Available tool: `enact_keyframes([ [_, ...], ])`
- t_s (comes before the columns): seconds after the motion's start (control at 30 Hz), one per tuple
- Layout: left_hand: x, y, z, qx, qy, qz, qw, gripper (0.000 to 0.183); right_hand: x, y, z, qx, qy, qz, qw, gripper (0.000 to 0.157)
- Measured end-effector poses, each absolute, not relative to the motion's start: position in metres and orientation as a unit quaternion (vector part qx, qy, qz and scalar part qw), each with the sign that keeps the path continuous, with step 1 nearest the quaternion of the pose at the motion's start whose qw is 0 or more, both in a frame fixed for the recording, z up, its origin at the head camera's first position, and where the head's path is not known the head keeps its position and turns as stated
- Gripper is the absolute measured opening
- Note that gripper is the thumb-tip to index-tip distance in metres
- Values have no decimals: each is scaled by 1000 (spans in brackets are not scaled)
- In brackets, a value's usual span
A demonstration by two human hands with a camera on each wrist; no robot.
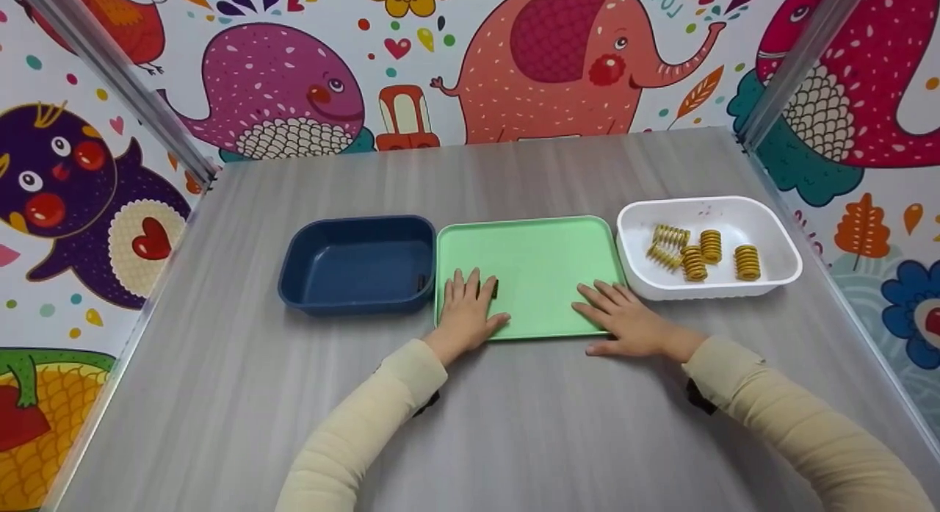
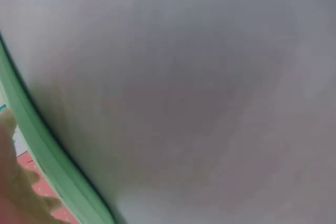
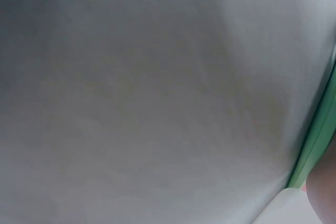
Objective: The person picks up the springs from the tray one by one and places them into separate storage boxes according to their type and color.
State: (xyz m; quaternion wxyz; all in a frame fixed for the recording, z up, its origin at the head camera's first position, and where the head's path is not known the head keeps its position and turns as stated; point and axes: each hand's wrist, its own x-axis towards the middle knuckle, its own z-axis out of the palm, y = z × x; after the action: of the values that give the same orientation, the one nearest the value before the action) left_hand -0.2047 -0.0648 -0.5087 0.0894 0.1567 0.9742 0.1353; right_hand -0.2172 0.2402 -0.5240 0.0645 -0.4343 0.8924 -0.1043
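A light green tray lies flat on the table between two basins. Across its lower left corner rests my left hand, fingers straight and spread. A small dark piece shows beside that hand's index finger, partly hidden by it. My right hand lies with straight fingers over the tray's lower right corner, its thumb pointing left just below the near edge. In the left wrist view, some fingers appear beside the tray's green rim. The right wrist view catches the rim and a blurred bit of hand.
Left of the tray stands a navy blue basin with a small dark piece inside. On the right, a white basin holds several yellow coil springs. Metal posts and cartoon-printed walls bound the grey table.
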Motion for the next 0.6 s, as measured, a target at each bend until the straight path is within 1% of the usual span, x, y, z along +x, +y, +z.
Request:
enact_keyframes([
  [0.23,-209,-67,-509,156,971,167,67,69,-218,240,-524,-431,894,-101,63,75],
  [0.6,-226,-67,-513,145,951,252,105,75,-217,240,-521,-427,894,-101,86,75],
])
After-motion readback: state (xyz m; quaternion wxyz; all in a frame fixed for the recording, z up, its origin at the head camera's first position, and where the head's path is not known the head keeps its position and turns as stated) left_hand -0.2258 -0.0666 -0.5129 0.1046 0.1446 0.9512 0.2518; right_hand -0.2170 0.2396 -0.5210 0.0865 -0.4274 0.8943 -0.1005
